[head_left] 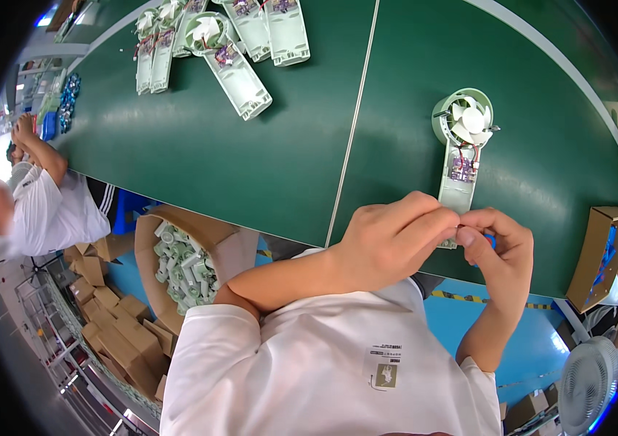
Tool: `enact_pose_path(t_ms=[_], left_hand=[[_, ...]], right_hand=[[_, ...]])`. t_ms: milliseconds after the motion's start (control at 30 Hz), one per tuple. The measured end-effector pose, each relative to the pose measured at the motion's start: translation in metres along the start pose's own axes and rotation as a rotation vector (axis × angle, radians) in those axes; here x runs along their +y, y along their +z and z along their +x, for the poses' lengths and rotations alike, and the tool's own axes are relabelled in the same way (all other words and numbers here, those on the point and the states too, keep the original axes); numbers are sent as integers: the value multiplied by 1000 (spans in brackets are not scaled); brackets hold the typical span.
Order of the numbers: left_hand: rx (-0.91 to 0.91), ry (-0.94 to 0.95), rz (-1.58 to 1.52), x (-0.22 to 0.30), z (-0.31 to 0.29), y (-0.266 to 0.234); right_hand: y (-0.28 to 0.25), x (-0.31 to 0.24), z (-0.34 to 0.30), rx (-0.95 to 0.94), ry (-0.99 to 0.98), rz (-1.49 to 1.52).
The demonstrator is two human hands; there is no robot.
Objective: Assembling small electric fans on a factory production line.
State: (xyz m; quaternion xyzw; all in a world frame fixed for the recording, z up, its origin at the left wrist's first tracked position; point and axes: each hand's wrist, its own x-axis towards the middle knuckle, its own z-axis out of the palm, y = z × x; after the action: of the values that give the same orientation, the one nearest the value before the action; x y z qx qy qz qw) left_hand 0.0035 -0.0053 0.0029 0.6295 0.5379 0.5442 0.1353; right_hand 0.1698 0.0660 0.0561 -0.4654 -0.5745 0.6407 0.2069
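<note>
The fan casing (457, 196) looks smooth plastic, the tabletop (251, 167) glossy, the carton (147, 254) cardboard.

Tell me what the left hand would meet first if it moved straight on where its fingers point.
Most likely the right hand, close ahead of the left hand; the two may already touch, as depth there is unclear.

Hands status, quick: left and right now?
Left hand: fingers pinched closed by the right's fingertips; anything between them is hidden.
Right hand: closed, apparently holding a mostly hidden blue item.
</note>
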Motion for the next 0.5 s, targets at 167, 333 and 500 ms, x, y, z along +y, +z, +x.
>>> enact_pose_path(t_ms=[167, 333, 500], left_hand=[[2, 98, 54, -3, 1, 1], [-199, -360, 173, 1, 13, 5], [-219, -370, 222, -3, 13, 9]], right_hand=[[-12, 11, 5, 28, -50, 66], [-12, 9, 27, 231, -339, -428], [-7, -4, 33, 201, -455, -730]])
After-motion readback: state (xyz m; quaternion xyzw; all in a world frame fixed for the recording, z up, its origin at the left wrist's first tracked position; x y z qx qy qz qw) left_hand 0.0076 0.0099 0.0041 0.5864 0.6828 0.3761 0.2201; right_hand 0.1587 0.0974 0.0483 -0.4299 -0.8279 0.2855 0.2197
